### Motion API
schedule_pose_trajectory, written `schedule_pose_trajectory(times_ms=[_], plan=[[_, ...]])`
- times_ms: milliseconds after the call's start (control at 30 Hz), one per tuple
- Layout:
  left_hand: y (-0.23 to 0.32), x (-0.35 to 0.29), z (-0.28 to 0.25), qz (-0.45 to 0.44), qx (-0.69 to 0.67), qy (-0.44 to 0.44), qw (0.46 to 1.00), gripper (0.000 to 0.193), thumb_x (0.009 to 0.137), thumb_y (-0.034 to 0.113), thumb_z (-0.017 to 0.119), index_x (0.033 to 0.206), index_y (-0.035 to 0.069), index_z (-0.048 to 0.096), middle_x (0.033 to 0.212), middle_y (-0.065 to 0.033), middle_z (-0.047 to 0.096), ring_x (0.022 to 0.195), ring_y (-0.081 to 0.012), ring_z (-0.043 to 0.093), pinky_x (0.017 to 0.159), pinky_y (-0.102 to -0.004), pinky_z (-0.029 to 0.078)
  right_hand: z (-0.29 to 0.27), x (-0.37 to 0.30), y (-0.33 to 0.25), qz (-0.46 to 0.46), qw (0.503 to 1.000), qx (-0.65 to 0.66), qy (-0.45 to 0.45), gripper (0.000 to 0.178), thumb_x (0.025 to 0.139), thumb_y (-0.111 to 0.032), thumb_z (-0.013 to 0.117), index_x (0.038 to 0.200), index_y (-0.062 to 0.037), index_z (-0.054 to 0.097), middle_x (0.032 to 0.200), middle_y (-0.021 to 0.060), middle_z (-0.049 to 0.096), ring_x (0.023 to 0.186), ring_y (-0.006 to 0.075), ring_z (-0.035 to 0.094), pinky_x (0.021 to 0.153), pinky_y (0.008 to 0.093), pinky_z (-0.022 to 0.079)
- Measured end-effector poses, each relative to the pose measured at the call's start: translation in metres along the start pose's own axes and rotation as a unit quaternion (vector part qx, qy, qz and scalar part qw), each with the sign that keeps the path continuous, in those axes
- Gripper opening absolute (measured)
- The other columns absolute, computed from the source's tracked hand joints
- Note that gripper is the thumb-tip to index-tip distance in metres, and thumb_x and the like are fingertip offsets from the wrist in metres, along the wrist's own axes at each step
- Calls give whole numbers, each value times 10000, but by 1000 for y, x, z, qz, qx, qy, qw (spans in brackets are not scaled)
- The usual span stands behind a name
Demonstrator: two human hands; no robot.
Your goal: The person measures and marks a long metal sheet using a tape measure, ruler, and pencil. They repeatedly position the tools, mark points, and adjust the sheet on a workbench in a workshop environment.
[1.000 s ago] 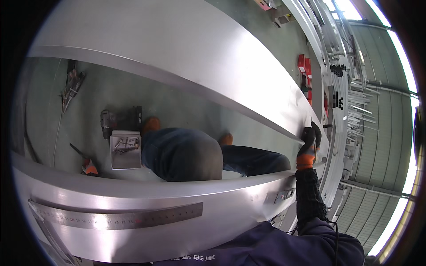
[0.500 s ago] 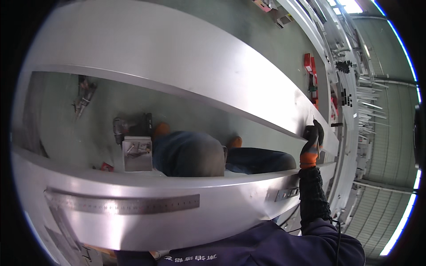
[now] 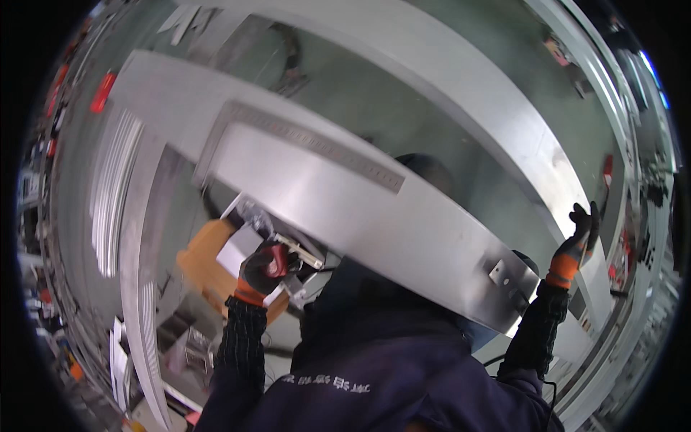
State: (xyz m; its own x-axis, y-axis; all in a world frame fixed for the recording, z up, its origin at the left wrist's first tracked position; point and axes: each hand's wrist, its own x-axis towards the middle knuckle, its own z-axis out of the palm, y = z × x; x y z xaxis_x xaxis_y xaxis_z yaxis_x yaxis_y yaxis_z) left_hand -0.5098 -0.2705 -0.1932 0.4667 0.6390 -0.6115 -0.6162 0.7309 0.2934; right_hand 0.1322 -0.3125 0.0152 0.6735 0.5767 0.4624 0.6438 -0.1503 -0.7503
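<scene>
"What does the left grip [image 3: 258, 275] hold?"

"Its fingers look wrapped around a dark red object [image 3: 276, 263], probably to keep it secure beside the carton [image 3: 200, 252] at that grip's left; blur hides its kind."

"And the right grip [image 3: 575, 245]?"

"Fingers apart, nothing visible between them, by the far metal beam [image 3: 497, 101], perhaps for balance; contact cannot be told."

"The steel square [image 3: 317, 146]?"

"Beyond the left grip, flat on the near beam [image 3: 432, 237], whose broad face seems to keep it steady."

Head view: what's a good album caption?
Gloved left hand holding a red object, right hand open, and a graduated steel square lying on the metal beam.
</scene>
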Motion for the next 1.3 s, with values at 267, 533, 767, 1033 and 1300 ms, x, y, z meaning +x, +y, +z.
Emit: schedule_pose_trajectory(times_ms=[267,533,767,1033,1300], plan=[[-14,-55,217,109,264,-201,937,633,825,146,727,1385,16,462,1247,-207,614,1053,-353,688,893,-470,580,23,-89,-157,-63,944,134,-294,280,963,-86,565,1215,13,636,1049,150,737,1119,298,682,1090,466,451],[-78,-58,309,305,533,-286,736,723,773,-1,695,1445,6,429,1372,-196,524,1282,-342,558,1082,-412,451,10,-148,-179,-23,902,153,-403,406,835,65,731,1223,21,620,1063,147,720,1007,255,714,922,371,545],[-84,-39,328,253,636,-341,644,877,774,24,695,1550,-39,292,1415,-266,512,1253,-390,596,1061,-423,492,0,-142,-173,2,916,187,-354,315,869,-24,753,1166,-28,646,954,134,729,866,278,728,775,367,572],[-49,-16,381,285,764,-336,472,653,709,-39,641,1351,17,541,1343,-226,539,1150,-405,618,975,-433,526,-60,-94,-122,17,952,239,-192,350,952,-61,589,1298,-11,577,1042,183,657,946,292,669,804,425,554],[51,20,431,202,838,-357,360,583,708,-106,590,1267,55,632,1364,-195,558,1194,-357,605,995,-386,506,-302,8,129,-4,967,-205,153,274,901,-85,704,1169,-27,690,1007,165,721,882,301,717,795,373,581]])
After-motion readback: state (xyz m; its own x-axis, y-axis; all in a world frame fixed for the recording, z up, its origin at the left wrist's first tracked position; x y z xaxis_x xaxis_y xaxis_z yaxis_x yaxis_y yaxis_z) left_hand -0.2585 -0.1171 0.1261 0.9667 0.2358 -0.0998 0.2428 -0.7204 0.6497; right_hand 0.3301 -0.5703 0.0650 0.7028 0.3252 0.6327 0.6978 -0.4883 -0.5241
